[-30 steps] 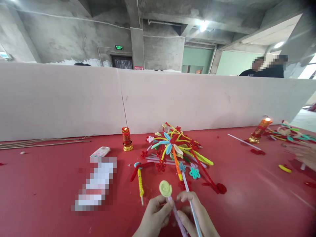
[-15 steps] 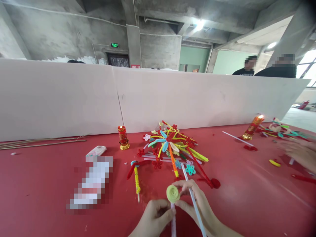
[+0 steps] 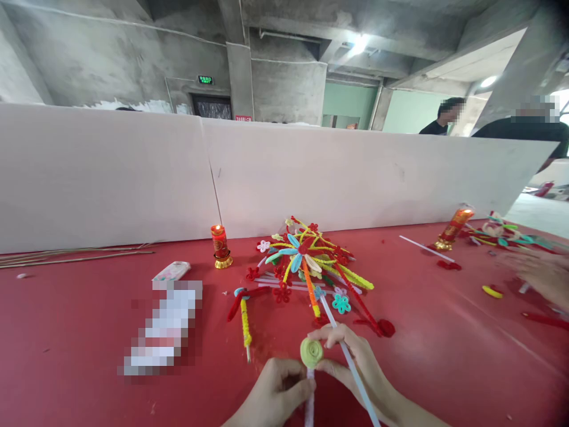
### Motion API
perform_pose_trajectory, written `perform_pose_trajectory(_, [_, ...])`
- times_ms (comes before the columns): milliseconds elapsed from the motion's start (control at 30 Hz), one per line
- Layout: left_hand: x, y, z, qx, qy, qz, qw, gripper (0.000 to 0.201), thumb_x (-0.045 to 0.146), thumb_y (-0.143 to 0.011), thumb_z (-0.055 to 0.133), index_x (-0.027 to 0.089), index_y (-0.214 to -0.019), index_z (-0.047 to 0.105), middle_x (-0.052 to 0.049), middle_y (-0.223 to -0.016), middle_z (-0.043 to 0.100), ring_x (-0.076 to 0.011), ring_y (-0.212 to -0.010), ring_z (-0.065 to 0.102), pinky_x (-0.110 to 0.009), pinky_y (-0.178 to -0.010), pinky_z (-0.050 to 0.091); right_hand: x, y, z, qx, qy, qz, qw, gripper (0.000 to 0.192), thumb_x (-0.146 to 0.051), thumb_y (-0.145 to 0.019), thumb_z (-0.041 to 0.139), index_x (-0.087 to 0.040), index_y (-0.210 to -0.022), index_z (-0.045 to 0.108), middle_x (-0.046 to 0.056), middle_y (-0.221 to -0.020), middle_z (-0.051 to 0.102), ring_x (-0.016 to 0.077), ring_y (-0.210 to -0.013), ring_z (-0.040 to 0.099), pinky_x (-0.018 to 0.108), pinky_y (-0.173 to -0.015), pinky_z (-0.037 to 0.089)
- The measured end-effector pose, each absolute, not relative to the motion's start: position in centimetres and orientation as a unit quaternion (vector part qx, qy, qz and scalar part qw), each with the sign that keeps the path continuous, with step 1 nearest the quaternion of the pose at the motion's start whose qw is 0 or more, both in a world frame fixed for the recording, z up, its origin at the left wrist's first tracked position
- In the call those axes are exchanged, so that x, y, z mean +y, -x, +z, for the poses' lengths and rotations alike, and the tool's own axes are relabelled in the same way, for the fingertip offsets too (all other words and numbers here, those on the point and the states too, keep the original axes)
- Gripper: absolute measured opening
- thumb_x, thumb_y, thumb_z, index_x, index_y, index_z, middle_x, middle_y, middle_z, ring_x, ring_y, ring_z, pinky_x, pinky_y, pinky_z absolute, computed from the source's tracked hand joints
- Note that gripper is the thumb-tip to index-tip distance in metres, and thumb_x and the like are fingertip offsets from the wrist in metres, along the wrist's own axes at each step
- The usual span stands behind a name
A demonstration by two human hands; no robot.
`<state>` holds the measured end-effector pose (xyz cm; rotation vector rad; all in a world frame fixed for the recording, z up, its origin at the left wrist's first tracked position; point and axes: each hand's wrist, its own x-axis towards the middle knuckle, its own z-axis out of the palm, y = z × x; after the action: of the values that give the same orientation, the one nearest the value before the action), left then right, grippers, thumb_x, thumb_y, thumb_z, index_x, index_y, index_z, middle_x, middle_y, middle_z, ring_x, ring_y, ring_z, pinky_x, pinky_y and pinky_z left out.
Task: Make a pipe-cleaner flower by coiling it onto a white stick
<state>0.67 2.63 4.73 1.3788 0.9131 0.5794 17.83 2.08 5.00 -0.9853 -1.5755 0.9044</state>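
Near the front edge, a pale green coil of pipe cleaner (image 3: 312, 353) tops a pale pink fuzzy stem (image 3: 310, 401). My left hand (image 3: 280, 392) pinches that stem just below the coil. My right hand (image 3: 355, 362) grips the coil's edge between thumb and forefinger. A long translucent white glue stick (image 3: 351, 362) also lies across the right hand, tucked between its fingers. Past my hands sits a pile of pipe-cleaner flowers (image 3: 306, 255) in red, yellow, blue and orange. Left of it lies a yellow-wrapped stick (image 3: 246, 323) with a red and blue top.
A lit red candle (image 3: 219, 244) stands left of the pile, another lit candle (image 3: 457, 228) at right. A white packet (image 3: 171, 271) and thin sticks (image 3: 80, 258) lie at left. A white board (image 3: 311, 178) closes the table's back. Another person's hand (image 3: 542, 279) works at far right.
The glue stick's far end has shifted slightly left with the right hand. Both hands keep their hold on the coil and stem. Behind the board, a person has moved right.
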Motion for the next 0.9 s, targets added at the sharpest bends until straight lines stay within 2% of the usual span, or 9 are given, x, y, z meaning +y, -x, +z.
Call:
perform_pose_trajectory(100, [2.8,-0.6,4.6,0.393,-0.617,0.252,0.634,0.035,0.047,-0.071,0.056,0.016,-0.058,0.045,0.007,-0.053,0.032,-0.0077,-0.05,0.025,-0.024,-0.046,0.017,2.1,-17.9,4.9,-0.659,0.416,0.374,0.503,0.03,-0.009,-0.067,0.07,-0.024,-0.074,0.045,0.0,-0.094,0.067,0.0154,-0.088,0.062,0.026,-0.079,0.047])
perform_pose_trajectory(300, [2.8,-0.7,4.5,0.402,-0.601,0.247,0.646,0.032,0.045,-0.072,0.055,0.017,-0.061,0.044,0.008,-0.052,0.032,-0.0064,-0.046,0.023,-0.024,-0.044,0.015,2.2,-18.7,4.6,-0.691,0.427,0.339,0.474,0.031,-0.014,-0.068,0.071,-0.025,-0.083,0.046,0.003,-0.109,0.061,0.0167,-0.095,0.058,0.029,-0.083,0.045])
perform_pose_trajectory(400, [2.7,-0.7,4.6,0.402,-0.611,0.241,0.637,0.031,0.043,-0.072,0.054,0.016,-0.06,0.045,0.007,-0.052,0.033,-0.0072,-0.048,0.025,-0.024,-0.044,0.017,2.4,-18.9,4.7,-0.702,0.423,0.33,0.469,0.031,-0.017,-0.067,0.072,-0.024,-0.081,0.045,0.002,-0.102,0.064,0.0171,-0.092,0.059,0.028,-0.082,0.045])
perform_pose_trajectory(567, [2.8,-0.5,4.5,0.402,-0.637,0.228,0.617,0.028,0.037,-0.072,0.053,0.017,-0.056,0.043,0.006,-0.053,0.031,-0.008,-0.051,0.026,-0.024,-0.046,0.018,2.6,-18.9,5.0,-0.714,0.42,0.315,0.463,0.027,-0.019,-0.07,0.069,-0.024,-0.076,0.043,0.001,-0.089,0.067,0.0155,-0.076,0.06,0.027,-0.073,0.047])
perform_pose_trajectory(733, [2.9,-0.5,4.3,0.397,-0.617,0.237,0.637,0.031,0.042,-0.072,0.054,0.017,-0.057,0.044,0.008,-0.051,0.031,-0.0069,-0.047,0.024,-0.024,-0.044,0.017,2.6,-19.0,4.7,-0.723,0.421,0.293,0.463,0.026,-0.018,-0.07,0.069,-0.024,-0.079,0.045,0.001,-0.094,0.065,0.0153,-0.081,0.06,0.027,-0.075,0.047])
perform_pose_trajectory(900, [2.8,-0.8,4.6,0.403,-0.587,0.254,0.655,0.037,0.05,-0.07,0.056,0.018,-0.058,0.043,0.009,-0.047,0.03,-0.0051,-0.04,0.022,-0.023,-0.039,0.015,2.5,-19.0,4.3,-0.703,0.419,0.271,0.507,0.033,-0.014,-0.068,0.069,-0.026,-0.088,0.045,0.0,-0.101,0.061,0.0145,-0.082,0.058,0.025,-0.074,0.048])
